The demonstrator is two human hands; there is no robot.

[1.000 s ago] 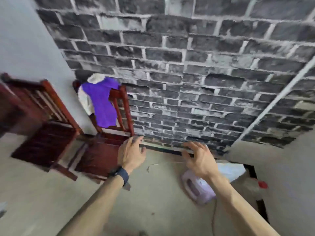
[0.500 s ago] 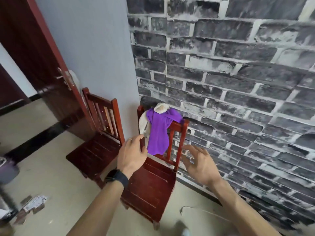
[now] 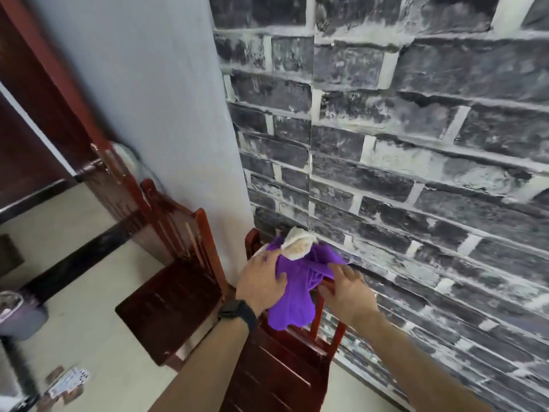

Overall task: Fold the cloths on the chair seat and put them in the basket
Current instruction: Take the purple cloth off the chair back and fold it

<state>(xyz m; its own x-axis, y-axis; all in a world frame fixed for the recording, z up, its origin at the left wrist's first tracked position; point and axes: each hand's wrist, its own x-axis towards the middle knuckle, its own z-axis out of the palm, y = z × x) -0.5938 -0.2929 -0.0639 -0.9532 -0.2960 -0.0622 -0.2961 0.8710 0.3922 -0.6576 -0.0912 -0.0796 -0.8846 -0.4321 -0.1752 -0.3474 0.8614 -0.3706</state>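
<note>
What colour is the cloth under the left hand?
The cloth is purple; it shows in the head view.

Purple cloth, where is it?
In the head view the purple cloth hangs over the back of the right chair, beside the brick wall, under a white cloth, with the left hand and right hand touching it.

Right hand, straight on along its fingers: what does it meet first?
The purple cloth draped over the chair back; fingertips of the right hand look to be touching it, though depth is unclear.
</note>
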